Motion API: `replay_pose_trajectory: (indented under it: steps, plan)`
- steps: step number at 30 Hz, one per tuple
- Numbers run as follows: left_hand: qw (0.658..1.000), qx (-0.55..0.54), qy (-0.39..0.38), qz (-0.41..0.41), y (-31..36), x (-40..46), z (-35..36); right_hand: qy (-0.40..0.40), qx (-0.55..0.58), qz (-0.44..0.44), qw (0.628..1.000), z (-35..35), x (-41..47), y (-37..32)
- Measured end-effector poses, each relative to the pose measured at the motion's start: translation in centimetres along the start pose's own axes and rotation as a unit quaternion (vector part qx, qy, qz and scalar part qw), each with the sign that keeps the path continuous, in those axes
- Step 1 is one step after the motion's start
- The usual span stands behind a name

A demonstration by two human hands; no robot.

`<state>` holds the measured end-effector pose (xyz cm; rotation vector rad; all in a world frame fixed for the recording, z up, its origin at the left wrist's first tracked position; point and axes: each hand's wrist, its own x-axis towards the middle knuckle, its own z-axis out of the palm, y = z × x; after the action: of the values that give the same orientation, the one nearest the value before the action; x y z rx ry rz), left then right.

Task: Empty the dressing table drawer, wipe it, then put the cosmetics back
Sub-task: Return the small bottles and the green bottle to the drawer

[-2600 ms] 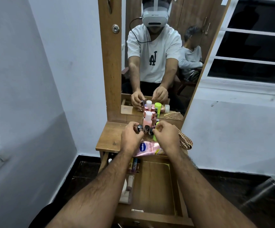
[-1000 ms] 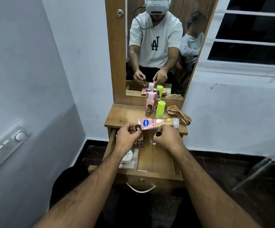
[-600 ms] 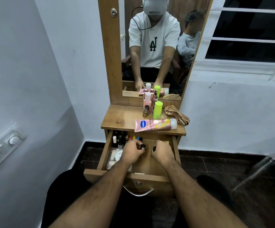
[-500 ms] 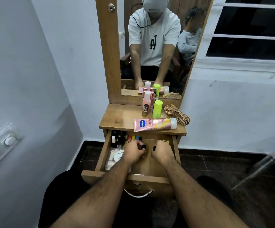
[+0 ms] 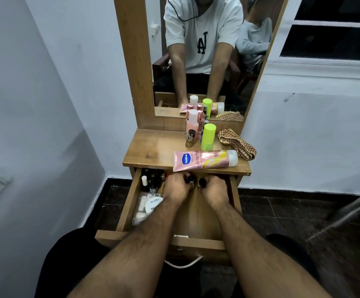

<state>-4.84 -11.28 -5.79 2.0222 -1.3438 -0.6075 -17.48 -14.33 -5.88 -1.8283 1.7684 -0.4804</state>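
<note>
Risk: small dark bottles toppling at drawer (image 5: 129,203) back. Left hand (image 5: 178,187) pinching one (image 5: 189,179), right hand (image 5: 214,189) pinching another (image 5: 202,182), just below Vaseline tube (image 5: 204,160) overhanging drawer; could knock tube in.

One head view only: your camera looks forward and down, close over the open drawer (image 5: 129,203). The mirror (image 5: 202,61) faces you.
</note>
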Motion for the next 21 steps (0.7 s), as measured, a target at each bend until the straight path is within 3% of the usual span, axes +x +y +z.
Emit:
replay_pose_trajectory:
  steps: [12,21]
  plan:
    - [0.998,0.052,0.029,-0.029,-1.5,1.0,0.8,0.006,0.067,0.041,0.997,1.6,2.0,-0.3]
    - [0.991,0.112,0.031,-0.061,-1.8,1.3,1.6,0.002,0.061,0.022,0.998,2.1,2.3,-0.5]
